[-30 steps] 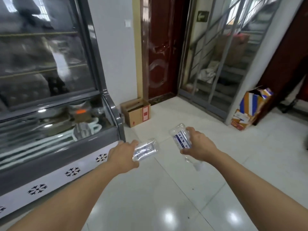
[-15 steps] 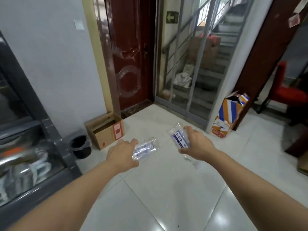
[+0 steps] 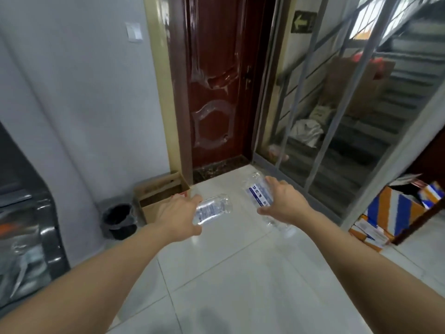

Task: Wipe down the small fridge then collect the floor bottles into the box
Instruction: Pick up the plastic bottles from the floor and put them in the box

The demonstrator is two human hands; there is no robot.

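My left hand point(image 3: 179, 214) held its grip round a clear, crumpled bottle point(image 3: 212, 209) with a pale blue label; my right hand point(image 3: 285, 204) clamped another bottle point(image 3: 258, 196), blue-labelled. Both hung above the white tiled floor point(image 3: 240, 273), near the open cardboard box point(image 3: 159, 196).

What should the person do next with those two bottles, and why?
Probably step toward the open cardboard box by the wall and drop both in. The left hand grips one clear bottle, the right hand another, and the box lies just ahead.
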